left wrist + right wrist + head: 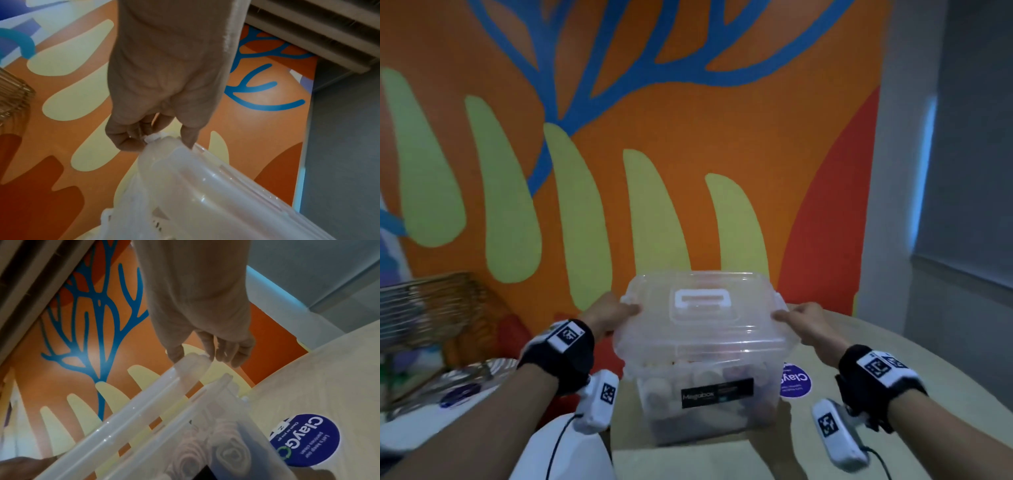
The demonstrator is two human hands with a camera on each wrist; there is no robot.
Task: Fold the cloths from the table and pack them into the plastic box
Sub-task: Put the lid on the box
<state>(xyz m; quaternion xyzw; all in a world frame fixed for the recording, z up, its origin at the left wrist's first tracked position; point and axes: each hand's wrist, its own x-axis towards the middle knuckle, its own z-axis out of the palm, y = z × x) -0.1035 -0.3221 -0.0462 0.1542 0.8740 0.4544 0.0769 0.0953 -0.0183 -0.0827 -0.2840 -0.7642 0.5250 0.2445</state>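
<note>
Cloths, rolled, fill clear plastic box; hands hold ridged lid.

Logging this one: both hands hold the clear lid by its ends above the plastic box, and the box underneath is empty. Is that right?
Not quite. Both hands, left and right, do hold the lid by its ends above the plastic box, but the box is not empty: the right wrist view shows rolled cloths inside it.

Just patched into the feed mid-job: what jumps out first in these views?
Centre of the head view, the left hand and right hand hold a clear lid by its ends, above a plastic box of rolled cloths. Behind rises an orange mural; right of the box lies a blue sticker.
</note>
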